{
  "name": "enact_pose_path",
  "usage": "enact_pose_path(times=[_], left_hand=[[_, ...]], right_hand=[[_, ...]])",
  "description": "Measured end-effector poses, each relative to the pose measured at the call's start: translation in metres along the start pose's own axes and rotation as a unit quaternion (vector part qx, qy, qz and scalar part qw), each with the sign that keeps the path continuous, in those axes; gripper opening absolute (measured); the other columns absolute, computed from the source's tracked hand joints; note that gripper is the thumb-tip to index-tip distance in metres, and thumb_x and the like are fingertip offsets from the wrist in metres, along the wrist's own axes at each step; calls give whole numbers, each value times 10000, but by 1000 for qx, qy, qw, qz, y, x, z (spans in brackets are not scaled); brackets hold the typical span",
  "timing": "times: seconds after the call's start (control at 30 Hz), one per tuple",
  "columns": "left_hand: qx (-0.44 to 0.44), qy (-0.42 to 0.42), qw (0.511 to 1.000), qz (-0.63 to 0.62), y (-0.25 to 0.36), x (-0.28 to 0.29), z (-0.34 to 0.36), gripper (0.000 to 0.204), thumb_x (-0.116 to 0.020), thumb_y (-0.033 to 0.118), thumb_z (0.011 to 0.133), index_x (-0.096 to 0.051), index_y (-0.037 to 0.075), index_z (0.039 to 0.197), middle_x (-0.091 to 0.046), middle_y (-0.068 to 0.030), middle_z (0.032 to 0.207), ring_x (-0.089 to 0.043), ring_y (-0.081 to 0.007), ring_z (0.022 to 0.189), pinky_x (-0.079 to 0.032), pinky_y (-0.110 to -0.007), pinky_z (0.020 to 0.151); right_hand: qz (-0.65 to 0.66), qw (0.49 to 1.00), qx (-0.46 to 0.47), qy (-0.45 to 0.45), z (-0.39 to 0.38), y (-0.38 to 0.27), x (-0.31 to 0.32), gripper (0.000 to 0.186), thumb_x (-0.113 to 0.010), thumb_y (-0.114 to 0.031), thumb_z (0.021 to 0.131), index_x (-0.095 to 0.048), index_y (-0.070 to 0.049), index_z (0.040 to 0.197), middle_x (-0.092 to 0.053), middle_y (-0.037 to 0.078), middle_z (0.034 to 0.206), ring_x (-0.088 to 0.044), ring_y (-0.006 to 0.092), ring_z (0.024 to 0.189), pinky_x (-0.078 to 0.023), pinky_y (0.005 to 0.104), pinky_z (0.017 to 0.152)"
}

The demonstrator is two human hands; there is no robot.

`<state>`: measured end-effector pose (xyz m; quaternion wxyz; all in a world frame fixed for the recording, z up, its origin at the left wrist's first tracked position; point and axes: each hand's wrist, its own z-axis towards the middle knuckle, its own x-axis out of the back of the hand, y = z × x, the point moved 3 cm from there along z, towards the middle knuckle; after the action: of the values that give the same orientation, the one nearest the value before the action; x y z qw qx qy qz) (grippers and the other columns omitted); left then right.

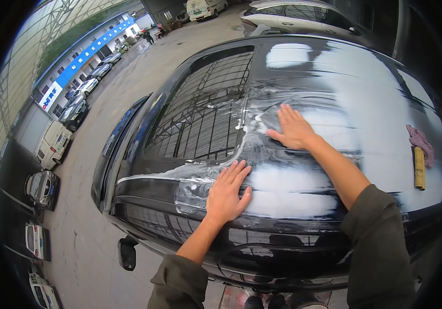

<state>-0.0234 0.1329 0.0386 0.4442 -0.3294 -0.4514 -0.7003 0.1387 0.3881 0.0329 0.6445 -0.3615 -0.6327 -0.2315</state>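
A black car's roof (293, 157) spreads out in front of me, streaked with white suds and wet smears. My left hand (227, 194) lies flat near the roof's close edge, fingers stretched out and pointing away from me. Further across, my right hand (294, 127) rests flat on the wet panel behind the sunroof (205, 105), its fingers straight and thumb spread. Whether anything thin lies beneath either palm cannot be made out. White foam (169, 174) trails along the sunroof's near edge. Bright reflections cover much of the roof.
A crumpled mauve cloth (420, 143) and a yellow cylinder (419, 169) lie on the roof at the right. The car's wing mirror (127, 253) sticks out at lower left. Behind the roof stands a silver-white car (303, 15); several vehicles line the left, before a building with a blue sign (90, 54).
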Motion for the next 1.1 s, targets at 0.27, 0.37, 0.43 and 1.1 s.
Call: enact_pose_path(times=[0.27,0.37,0.43,1.1], left_hand=[[-3,-11,1000,8,-3,4,1,515,-648,260,956,-617,89,1441,-575,-137,1549,-496,-322,1478,-368,-480,1245],[5,-11,1000,7,-8,6,-4,520,-647,266,959,-611,94,1449,-571,-129,1555,-492,-321,1482,-367,-476,1247],[9,-10,1000,8,-8,10,-3,525,-646,272,961,-606,97,1455,-568,-125,1559,-489,-321,1484,-364,-473,1249],[12,-6,1000,4,-8,5,0,544,-668,247,924,-622,69,1436,-587,-143,1539,-508,-328,1469,-360,-485,1249]], right_hand=[[16,999,-7,43,75,-37,-2,967,-295,-728,1050,-212,-1,1684,-133,181,1779,-72,294,1659,-103,468,1337],[9,987,-152,54,46,61,14,929,-314,-688,1060,-222,-4,1682,-135,173,1781,-80,287,1659,-107,482,1334],[-9,969,-227,100,18,122,17,917,-331,-680,1059,-248,-7,1676,-150,171,1778,-109,298,1654,-119,486,1333],[12,992,110,54,54,-41,-12,951,-382,-703,1045,-307,35,1640,-240,204,1745,-190,329,1634,-147,472,1330]])
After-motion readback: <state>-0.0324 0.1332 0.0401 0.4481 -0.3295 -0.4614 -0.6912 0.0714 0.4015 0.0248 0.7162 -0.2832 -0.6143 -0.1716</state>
